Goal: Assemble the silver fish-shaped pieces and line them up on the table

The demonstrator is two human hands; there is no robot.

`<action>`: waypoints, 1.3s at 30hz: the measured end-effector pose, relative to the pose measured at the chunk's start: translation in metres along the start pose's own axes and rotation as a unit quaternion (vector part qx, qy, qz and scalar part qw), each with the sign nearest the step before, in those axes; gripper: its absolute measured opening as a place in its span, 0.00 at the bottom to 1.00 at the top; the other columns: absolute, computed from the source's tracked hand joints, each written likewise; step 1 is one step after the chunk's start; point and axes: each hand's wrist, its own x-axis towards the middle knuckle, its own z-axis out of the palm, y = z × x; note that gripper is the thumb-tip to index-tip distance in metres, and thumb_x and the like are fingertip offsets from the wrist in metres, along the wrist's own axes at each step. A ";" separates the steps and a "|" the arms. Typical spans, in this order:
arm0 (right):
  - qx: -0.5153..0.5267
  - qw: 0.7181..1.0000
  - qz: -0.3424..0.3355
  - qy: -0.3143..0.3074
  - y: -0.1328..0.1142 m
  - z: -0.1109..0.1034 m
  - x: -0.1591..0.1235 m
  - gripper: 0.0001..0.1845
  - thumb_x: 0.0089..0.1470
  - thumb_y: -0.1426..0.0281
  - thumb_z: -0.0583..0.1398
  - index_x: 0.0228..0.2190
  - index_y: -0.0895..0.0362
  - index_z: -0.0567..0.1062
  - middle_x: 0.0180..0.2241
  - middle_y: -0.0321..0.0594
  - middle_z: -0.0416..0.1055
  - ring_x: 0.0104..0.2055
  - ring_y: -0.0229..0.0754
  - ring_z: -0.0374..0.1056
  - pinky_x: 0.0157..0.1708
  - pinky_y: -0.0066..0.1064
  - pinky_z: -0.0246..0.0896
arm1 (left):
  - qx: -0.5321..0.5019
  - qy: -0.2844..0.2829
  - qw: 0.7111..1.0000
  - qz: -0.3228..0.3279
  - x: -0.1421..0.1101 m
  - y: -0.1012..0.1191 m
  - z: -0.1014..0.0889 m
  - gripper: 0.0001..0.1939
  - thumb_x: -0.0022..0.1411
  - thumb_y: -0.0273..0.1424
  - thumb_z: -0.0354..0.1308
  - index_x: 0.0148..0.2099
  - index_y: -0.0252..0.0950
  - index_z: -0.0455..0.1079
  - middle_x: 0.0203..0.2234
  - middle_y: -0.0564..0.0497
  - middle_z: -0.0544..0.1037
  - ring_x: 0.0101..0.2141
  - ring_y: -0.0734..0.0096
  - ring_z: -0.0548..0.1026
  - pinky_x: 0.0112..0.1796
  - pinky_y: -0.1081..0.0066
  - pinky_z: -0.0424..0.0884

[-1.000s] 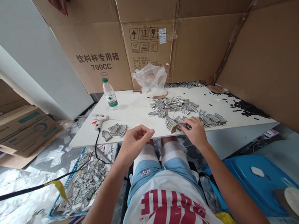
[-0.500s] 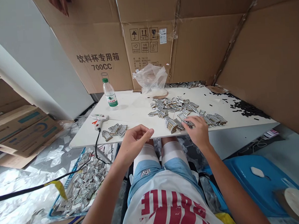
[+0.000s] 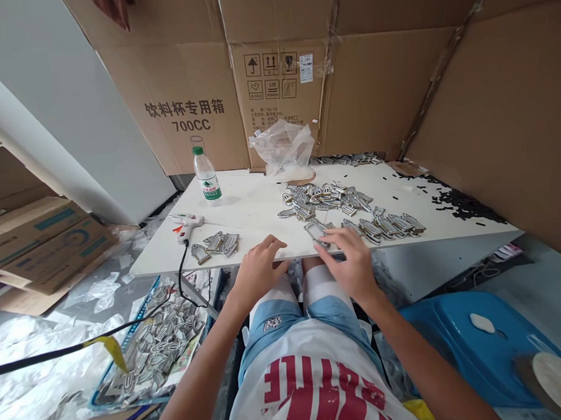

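Observation:
Over the table's front edge, my right hand [image 3: 351,262] pinches a flat grey slotted piece [image 3: 315,229] between thumb and fingers. More of these small grey pieces lie behind it in a loose pile [image 3: 327,198] and to its right in an overlapping row [image 3: 389,225]. My right fingers partly hide the pieces nearest to them. My left hand [image 3: 258,271] is at the table edge, palm down, its fingers bent and apart from the thumb, with nothing seen in it. To its left lies a small group of grey pieces [image 3: 216,244].
On the white table [image 3: 247,205] are a glue gun [image 3: 187,227] with a black cord, a water bottle [image 3: 207,176], a clear plastic bag [image 3: 284,147] and scattered black bits [image 3: 468,203]. Cardboard walls [image 3: 373,92] enclose the back. A blue-rimmed crate [image 3: 162,341] of grey pieces stands lower left.
My right hand has moved left with the grey piece, toward my left hand. My left hand has turned more palm down and shifted slightly.

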 end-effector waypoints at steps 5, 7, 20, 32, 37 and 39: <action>-0.055 0.994 0.011 -0.097 -0.006 0.029 -0.024 0.07 0.72 0.68 0.60 0.43 0.54 0.79 0.47 0.46 0.78 0.40 0.45 0.79 0.39 0.35 0.71 | 0.106 -0.074 0.990 0.053 0.006 -0.012 0.016 0.14 0.73 0.27 0.60 0.56 0.42 0.79 0.50 0.46 0.82 0.48 0.56 0.82 0.40 0.65 0.73; -0.090 0.987 0.022 -0.129 -0.003 0.037 -0.031 0.09 0.73 0.66 0.59 0.43 0.54 0.80 0.48 0.45 0.78 0.35 0.42 0.78 0.33 0.33 0.68 | 0.117 -0.080 0.989 0.049 0.007 -0.014 0.015 0.12 0.74 0.25 0.58 0.51 0.40 0.82 0.44 0.45 0.83 0.46 0.54 0.82 0.37 0.64 0.71; -0.220 0.951 0.058 -0.209 0.000 0.054 -0.044 0.16 0.75 0.62 0.55 0.52 0.52 0.81 0.57 0.49 0.78 0.35 0.44 0.79 0.27 0.32 0.62 | 0.084 -0.077 0.993 0.033 0.008 -0.019 0.004 0.14 0.74 0.26 0.55 0.45 0.42 0.83 0.39 0.45 0.84 0.40 0.58 0.82 0.37 0.68 0.68; -0.199 0.970 0.137 0.014 0.076 -0.020 0.036 0.17 0.70 0.59 0.57 0.39 0.56 0.81 0.37 0.47 0.80 0.34 0.46 0.72 0.36 0.35 0.62 | -0.073 0.027 0.997 -0.015 0.005 -0.016 -0.008 0.10 0.75 0.32 0.56 0.48 0.40 0.79 0.41 0.50 0.85 0.32 0.67 0.77 0.40 0.67 0.71; -0.233 0.918 0.283 -0.149 0.185 -0.036 0.087 0.11 0.58 0.63 0.64 0.34 0.55 0.85 0.36 0.47 0.83 0.39 0.50 0.73 0.40 0.36 0.62 | -0.302 0.029 0.952 -0.047 0.005 -0.006 -0.021 0.14 0.73 0.38 0.59 0.53 0.39 0.80 0.39 0.51 0.83 0.30 0.72 0.74 0.35 0.71 0.71; -0.245 0.905 0.305 -0.167 0.213 -0.032 0.096 0.08 0.52 0.66 0.67 0.32 0.56 0.86 0.32 0.48 0.82 0.37 0.50 0.73 0.39 0.36 0.62 | -0.350 0.020 0.935 -0.050 0.005 -0.004 -0.025 0.13 0.73 0.39 0.60 0.50 0.38 0.81 0.41 0.49 0.84 0.36 0.69 0.78 0.40 0.71 0.72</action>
